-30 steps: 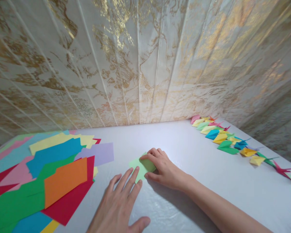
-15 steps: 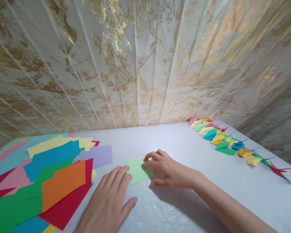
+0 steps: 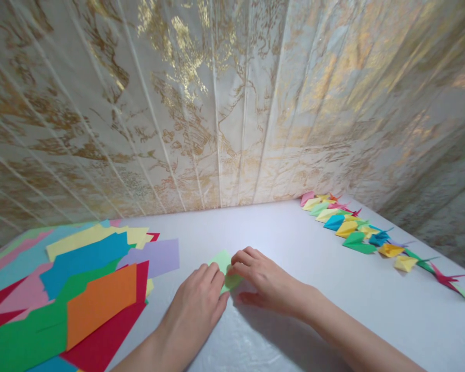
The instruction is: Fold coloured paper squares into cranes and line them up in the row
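Observation:
A small sheet of light green paper (image 3: 220, 260) lies on the white table in front of me, partly covered by my fingers. My left hand (image 3: 203, 297) is closed at its left and lower edge, thumb near the bent fingers. From the other side my right hand (image 3: 261, 279) grips the sheet's right part with curled fingers. The paper between the hands looks bent, though the fingers hide how it is folded.
To the left, coloured paper sheets overlap in a pile, with an orange sheet (image 3: 103, 302) and a purple sheet (image 3: 163, 256) on it. Rows of folded paper cranes (image 3: 391, 250) line the right side. A gold-patterned curtain (image 3: 217, 129) hangs behind the table (image 3: 271, 225).
My left hand has moved right and its spread fingers have closed at the green paper. The right hand stays at the sheet's right part. Less of the paper shows, and it has turned.

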Available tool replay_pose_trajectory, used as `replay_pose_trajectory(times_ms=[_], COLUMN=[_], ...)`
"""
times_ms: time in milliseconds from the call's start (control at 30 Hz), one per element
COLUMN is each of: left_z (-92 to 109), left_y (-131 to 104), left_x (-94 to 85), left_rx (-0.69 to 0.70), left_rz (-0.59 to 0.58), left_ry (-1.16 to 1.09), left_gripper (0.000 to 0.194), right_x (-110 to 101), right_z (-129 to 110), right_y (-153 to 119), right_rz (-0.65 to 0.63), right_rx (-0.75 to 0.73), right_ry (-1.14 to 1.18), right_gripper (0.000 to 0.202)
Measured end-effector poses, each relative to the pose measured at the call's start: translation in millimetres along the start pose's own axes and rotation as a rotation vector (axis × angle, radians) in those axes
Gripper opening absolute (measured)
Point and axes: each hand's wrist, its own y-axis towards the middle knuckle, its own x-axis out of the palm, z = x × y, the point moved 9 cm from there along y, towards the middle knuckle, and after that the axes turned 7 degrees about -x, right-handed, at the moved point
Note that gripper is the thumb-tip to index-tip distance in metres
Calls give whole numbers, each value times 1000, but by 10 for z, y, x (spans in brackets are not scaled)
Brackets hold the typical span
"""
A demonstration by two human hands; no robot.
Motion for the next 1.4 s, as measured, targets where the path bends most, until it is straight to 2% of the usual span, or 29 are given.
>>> replay_pose_trajectory(times_ms=[67, 167, 300, 433, 533, 700, 1067, 1267, 1400], left_z=[-14, -89, -171, -174, -201, -225, -273, -297, -314], left_y=[1, -48, -274, -552, -621, -653, -692, -628, -612], left_x=[-14, -26, -51, -40, 16, 1, -1, 45, 76], left_rx=[7, 0, 99, 258, 273, 244, 183, 171, 166], left_rz=[4, 12, 107, 272, 305, 374, 393, 363, 335], left_ry=[-21, -69, -125, -8, 55, 116, 77, 68, 81], left_gripper=[17, 22, 12, 44, 48, 49, 49, 65, 67], right_x=[50, 120, 98, 44, 72, 136, 254, 244, 236], right_z=[-8, -17, 0, 98, 170, 176, 166, 138, 119], right_y=[29, 44, 26, 63, 162, 363, 476, 447, 446], right_rz=[64, 104, 89, 43, -16, -66, -26, 12, 22], right_rx=[-79, -161, -187, -50, 82, 116, 70, 50, 32], right_ry=[-2, -30, 49, 155, 96, -14, -193, -222, -232], right_gripper=[32, 7, 15, 10, 9, 8, 8, 11, 12])
